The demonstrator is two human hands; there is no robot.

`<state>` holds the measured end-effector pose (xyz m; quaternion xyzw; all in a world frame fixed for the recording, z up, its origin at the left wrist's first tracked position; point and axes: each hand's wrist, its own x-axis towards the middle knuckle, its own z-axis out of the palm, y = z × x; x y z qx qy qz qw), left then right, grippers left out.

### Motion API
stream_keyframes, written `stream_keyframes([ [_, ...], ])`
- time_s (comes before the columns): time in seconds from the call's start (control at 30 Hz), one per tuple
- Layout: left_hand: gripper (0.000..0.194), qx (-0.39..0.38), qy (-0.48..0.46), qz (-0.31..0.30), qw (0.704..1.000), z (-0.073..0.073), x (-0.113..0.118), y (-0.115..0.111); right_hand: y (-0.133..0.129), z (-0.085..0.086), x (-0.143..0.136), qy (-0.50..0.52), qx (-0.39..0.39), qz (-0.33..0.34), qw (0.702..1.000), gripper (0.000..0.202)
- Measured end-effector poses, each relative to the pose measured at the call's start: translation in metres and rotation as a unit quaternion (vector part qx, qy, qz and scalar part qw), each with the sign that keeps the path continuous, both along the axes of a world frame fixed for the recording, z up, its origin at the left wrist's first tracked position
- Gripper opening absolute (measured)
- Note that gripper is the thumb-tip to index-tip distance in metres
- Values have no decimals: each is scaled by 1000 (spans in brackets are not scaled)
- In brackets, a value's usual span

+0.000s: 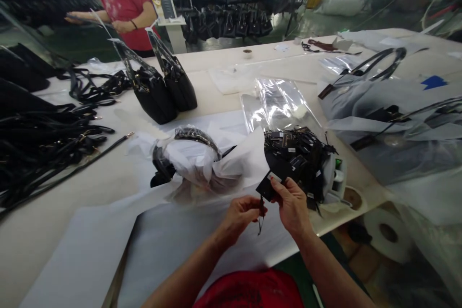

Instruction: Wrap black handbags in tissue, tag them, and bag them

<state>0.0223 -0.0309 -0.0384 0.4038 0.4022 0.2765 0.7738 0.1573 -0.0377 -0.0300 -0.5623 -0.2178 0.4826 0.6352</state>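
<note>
Head view: I see the right hand [293,204] pinching a black tag [266,187] above the table [212,101]. The left hand [241,215] is closed on the tag's thin string [260,226], and the loop hangs down. A big heap of tags [306,154] is just beside the right hand. Near the left hand lies a bag [163,167] in white paper [197,168], its handles [198,135] poking out. I think it is part done: the paper is around it, but this tag is not on it yet. Covered bags [355,94] on the right look more finished. Two black bags [153,98] stand with no white paper, so more seems left there.
</note>
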Motion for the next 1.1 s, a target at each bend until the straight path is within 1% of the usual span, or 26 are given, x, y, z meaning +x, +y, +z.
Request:
stream_keyframes([
  [0.1,26,-4,-10,1,1000,-5,-11,-3,3,-4,-4,-6,-4,20,1000,26],
  [0.2,29,-8,-26,11,1000,-4,-20,-3,7,-6,-7,-24,-7,24,999,27],
  [0.3,25,-22,11,31,999,-2,-22,-3,9,-8,-12,-27,-10,31,999,27],
  [0.37,21,-33,48,48,997,-4,-21,-4,9,-8,-15,-24,-12,34,999,28],
  [0.47,17,-33,90,74,993,-13,-23,-4,9,-8,-19,-23,-11,25,999,29],
  [0.57,14,-2,158,127,979,-27,-33,-2,6,-13,-19,-39,-18,-20,999,32],
  [0.63,14,17,200,171,965,-35,-45,0,0,-22,-15,-54,-45,-52,996,35],
  [0.7,12,28,221,202,954,-37,-58,1,-8,-35,-11,-56,-78,-61,993,41],
  [0.73,11,36,227,211,950,-37,-64,0,-13,-43,-10,-56,-105,-44,992,43],
  [0.77,10,55,236,214,946,-36,-70,-1,-19,-49,-10,-60,-144,-1,988,44],
  [0.8,10,87,247,209,942,-34,-74,-3,-25,-55,-12,-75,-187,62,977,45],
  [0.83,11,133,263,195,935,-31,-78,-6,-31,-60,-16,-106,-223,133,960,47],
  [0.87,12,190,283,172,924,-28,-80,-10,-36,-62,-21,-148,-235,203,939,49],
  [0.9,13,253,308,143,906,-25,-82,-14,-40,-62,-29,-196,-215,255,922,48],
  [0.93,15,316,334,112,881,-23,-83,-18,-43,-60,-37,-241,-163,280,915,44],
  [1.0,17,425,384,67,817,-16,-85,-24,-42,-52,-57,-294,-22,285,912,33],
  [1.03,17,471,404,56,783,-13,-86,-26,-39,-47,-68,-294,34,288,911,34],
  [1.07,18,509,419,53,750,-10,-88,-28,-35,-42,-77,-280,71,302,909,36],
  [1.1,17,538,430,55,722,-6,-91,-29,-30,-37,-86,-254,90,325,906,34],
])
